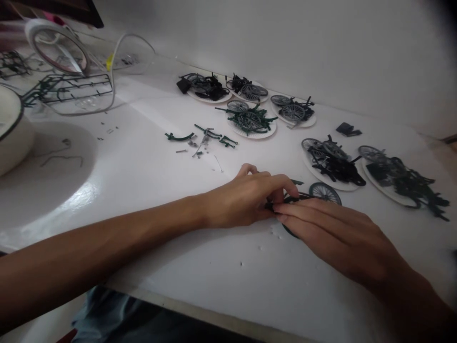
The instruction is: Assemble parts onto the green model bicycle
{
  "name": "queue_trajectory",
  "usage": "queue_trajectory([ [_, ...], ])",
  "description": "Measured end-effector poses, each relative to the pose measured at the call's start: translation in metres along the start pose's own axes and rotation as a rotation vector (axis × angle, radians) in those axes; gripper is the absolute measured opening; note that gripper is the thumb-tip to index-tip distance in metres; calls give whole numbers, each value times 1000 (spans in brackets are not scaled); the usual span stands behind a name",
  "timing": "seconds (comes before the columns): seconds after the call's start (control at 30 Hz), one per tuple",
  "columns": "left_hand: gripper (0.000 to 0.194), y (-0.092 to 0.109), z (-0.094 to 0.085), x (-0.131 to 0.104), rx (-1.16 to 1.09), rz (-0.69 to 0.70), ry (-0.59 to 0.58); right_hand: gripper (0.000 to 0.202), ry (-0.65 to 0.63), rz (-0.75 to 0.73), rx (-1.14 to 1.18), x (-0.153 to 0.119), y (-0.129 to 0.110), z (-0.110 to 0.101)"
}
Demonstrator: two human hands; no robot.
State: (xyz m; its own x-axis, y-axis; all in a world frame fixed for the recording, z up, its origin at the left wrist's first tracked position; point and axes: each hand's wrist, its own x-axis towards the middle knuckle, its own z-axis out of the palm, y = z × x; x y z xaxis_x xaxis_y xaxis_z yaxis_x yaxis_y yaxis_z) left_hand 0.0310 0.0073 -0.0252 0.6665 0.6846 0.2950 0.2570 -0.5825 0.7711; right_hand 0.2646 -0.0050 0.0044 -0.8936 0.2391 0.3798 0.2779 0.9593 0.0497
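A small dark green model bicycle (302,195) is between my two hands over the table, largely hidden by them. Its grey spoked wheel (324,192) shows beyond my right fingers. From the left, my left hand (246,197) closes its fingers on the model's near part. My right hand (335,233) comes in from the right, fingers pressed together on the same spot, the tips meeting my left thumb. What exactly lies between the fingertips cannot be made out. Beyond my left hand are loose green parts (179,137) with several small metal pieces (205,140).
Paper plates with wheels and dark model parts stand along the back: one plate (273,131) holds green parts, another (350,187) black ones. Dark flat pieces (348,128) lie behind. At left are a white enamel pot (14,138), plastic sprues (84,88) and a round mirror-like ring (59,50) with a cable.
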Motion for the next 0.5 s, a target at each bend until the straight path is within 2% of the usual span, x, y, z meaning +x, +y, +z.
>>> queue_trajectory([
  [0.13,25,1,-1,0,-5,-7,-13,28,38,-26,44,-1,0,0],
  [0.5,28,2,-1,1,-2,-15,-25,26,1,-23,-26,13,-5,-4],
])
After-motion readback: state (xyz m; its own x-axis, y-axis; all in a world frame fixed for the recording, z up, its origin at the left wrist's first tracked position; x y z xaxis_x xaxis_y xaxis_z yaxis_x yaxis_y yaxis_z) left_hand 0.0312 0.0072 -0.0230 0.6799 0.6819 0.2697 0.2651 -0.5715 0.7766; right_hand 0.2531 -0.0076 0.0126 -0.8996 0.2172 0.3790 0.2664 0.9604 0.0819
